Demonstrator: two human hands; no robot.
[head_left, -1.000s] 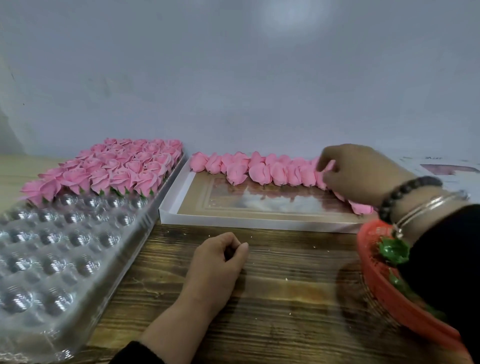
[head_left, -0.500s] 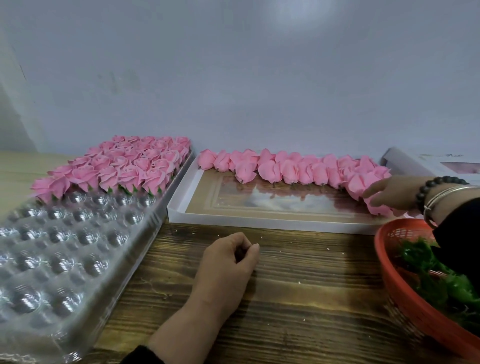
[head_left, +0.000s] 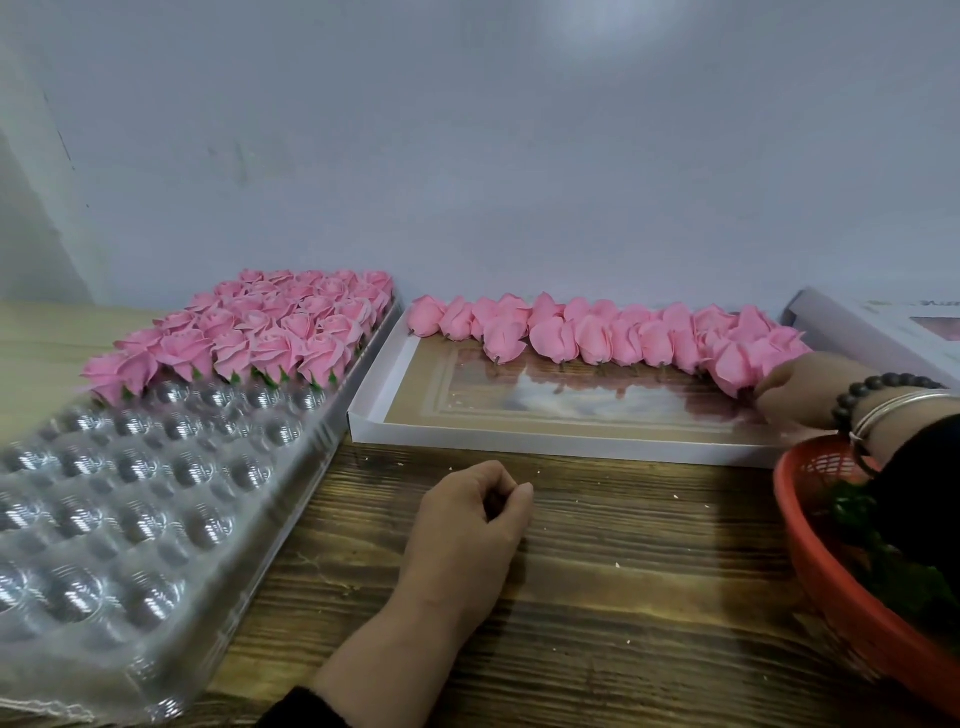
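Observation:
A row of pink rose heads (head_left: 597, 338) lies along the far side of a shallow white box (head_left: 545, 439). My right hand (head_left: 805, 389), with a bead bracelet and bangles on the wrist, reaches to the row's right end. Its fingertips pinch the base of the nearest pink rose (head_left: 730, 366). My left hand (head_left: 462, 530) rests on the wooden table (head_left: 623, 597) in front of the box, loosely curled, with nothing visible in it. On the left, a clear plastic tray (head_left: 130, 493) holds finished roses with green bases (head_left: 270, 332) in its far cups.
A red plastic basket (head_left: 831, 571) with green leaf pieces (head_left: 893, 571) sits at the right edge under my right forearm. Another white box (head_left: 857, 332) lies at the back right. A pale wall stands close behind everything.
My right hand has moved from the middle of the rose row to its right end and lowered to the last rose. The left hand has stayed put.

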